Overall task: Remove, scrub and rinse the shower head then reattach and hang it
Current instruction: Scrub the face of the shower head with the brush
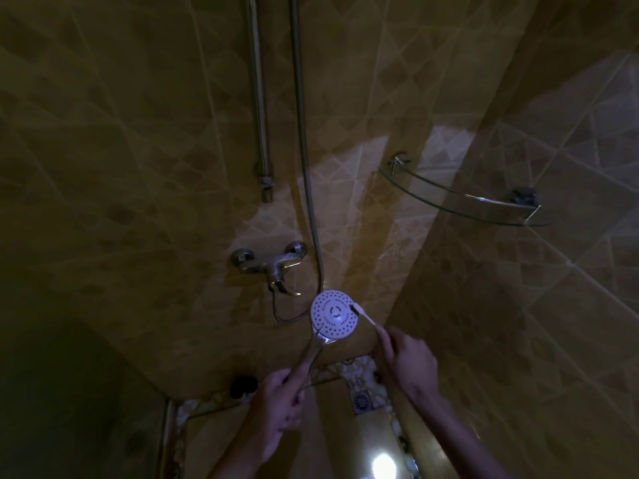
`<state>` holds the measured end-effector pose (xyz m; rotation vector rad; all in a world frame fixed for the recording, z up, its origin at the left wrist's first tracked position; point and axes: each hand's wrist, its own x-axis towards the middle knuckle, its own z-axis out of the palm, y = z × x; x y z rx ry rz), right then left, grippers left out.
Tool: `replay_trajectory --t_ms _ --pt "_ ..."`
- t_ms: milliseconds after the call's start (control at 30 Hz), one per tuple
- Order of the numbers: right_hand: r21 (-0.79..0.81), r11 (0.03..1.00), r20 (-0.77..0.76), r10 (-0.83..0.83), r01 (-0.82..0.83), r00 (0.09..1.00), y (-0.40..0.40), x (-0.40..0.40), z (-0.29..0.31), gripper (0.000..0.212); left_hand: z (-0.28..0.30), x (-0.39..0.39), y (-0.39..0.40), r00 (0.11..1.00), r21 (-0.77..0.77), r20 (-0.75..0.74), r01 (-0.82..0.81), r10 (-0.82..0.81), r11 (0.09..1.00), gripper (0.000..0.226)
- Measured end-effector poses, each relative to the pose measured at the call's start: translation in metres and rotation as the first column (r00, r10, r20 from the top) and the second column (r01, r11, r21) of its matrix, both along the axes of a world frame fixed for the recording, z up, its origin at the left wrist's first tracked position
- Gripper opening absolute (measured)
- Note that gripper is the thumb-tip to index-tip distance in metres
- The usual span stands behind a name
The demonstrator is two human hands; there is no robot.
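Where the view is nearest: two bare forearms rise from the bottom edge toward the middle, above a bright glare spot (383,465) on the wet floor.
Left hand (281,397): fingers curled round the lower end of the handle, grasping it firmly; the wrist angles up and to the right.
Right hand (408,361): fingers pinch the thin handle of a small brush (361,314); the hand sits just right of the head, its knuckles turned up.
Shower head (333,314): held in mid-air between the hands and the tap, near the wall corner.
Long axis: the chrome handle (307,361) runs from the near left, at the left hand, up and far right to the disc.
Facing: the round spray face turns toward the camera and slightly up.
Look: a pale white disc dotted with rings of small dark holes, a ring-shaped mark at its centre, a shiny chrome rim and neck.
Brush contact: its dark tip touches the right edge of the spray face.
Floor drain (361,401): a square grate between the two wrists, on patterned floor tile.
Hose (304,167): it drops down the wall, loops below the tap, and passes behind the disc; where it ends cannot be told.
Mixer tap (269,266): chrome, on the far wall, just left of and above the head.
Riser rail (259,98): an upright bar left of the hose.
Glass shelf (460,198): a curved corner shelf, far right, well apart from the hands.
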<state>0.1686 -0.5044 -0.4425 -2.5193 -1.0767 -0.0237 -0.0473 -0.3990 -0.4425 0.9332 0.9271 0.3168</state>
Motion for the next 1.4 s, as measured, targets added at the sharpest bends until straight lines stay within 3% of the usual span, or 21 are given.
replay_trajectory --t_ms 100,233,433,633,833,933,1100,1267,1400 --pt "0.039 0.999 0.018 -0.002 0.001 1.0 -0.004 0.005 0.006 0.053 0.0 0.003 0.001 1.0 -0.013 0.009 0.004 -0.004 1.0 0.031" --pt "0.004 0.993 0.034 0.114 -0.114 0.993 -0.019 -0.02 -0.016 0.062 0.003 0.007 0.0 1.0 -0.02 0.005 0.007 -0.007 1.0 0.028" --pt "0.095 0.992 -0.072 -0.077 0.084 0.994 -0.012 0.009 -0.009 0.05 0.01 0.006 -0.003 0.999 -0.058 0.045 0.032 -0.03 0.998 0.026" --pt "0.097 0.995 -0.143 0.023 -0.009 0.989 -0.022 -0.027 -0.032 0.063 0.007 0.003 -0.001 0.999 -0.058 0.024 0.042 -0.04 0.997 0.027" --pt "0.152 0.981 -0.268 -0.076 0.12 0.96 -0.013 -0.014 -0.029 0.058 0.005 -0.001 -0.006 0.999 -0.072 0.032 0.033 -0.031 0.997 0.025" --pt "0.161 0.977 -0.25 -0.095 0.138 0.964 -0.01 -0.012 -0.022 0.065 0.007 -0.002 -0.004 0.998 -0.07 0.035 0.048 -0.045 0.996 0.025" --pt "0.035 0.999 -0.078 0.035 -0.032 0.996 -0.013 -0.044 -0.027 0.06 0.006 -0.003 -0.003 0.999 -0.049 0.02 0.037 -0.036 0.998 0.025" --pt "0.037 0.989 -0.189 -0.136 0.146 0.972 -0.003 -0.019 -0.016 0.069 0.004 -0.005 -0.008 0.999 -0.044 0.029 0.042 -0.04 0.998 0.024" --pt "0.014 0.994 -0.112 -0.109 0.111 0.988 -0.008 -0.033 -0.012 0.059 0.003 -0.006 -0.012 0.999 -0.035 0.036 0.042 -0.041 0.998 0.025"
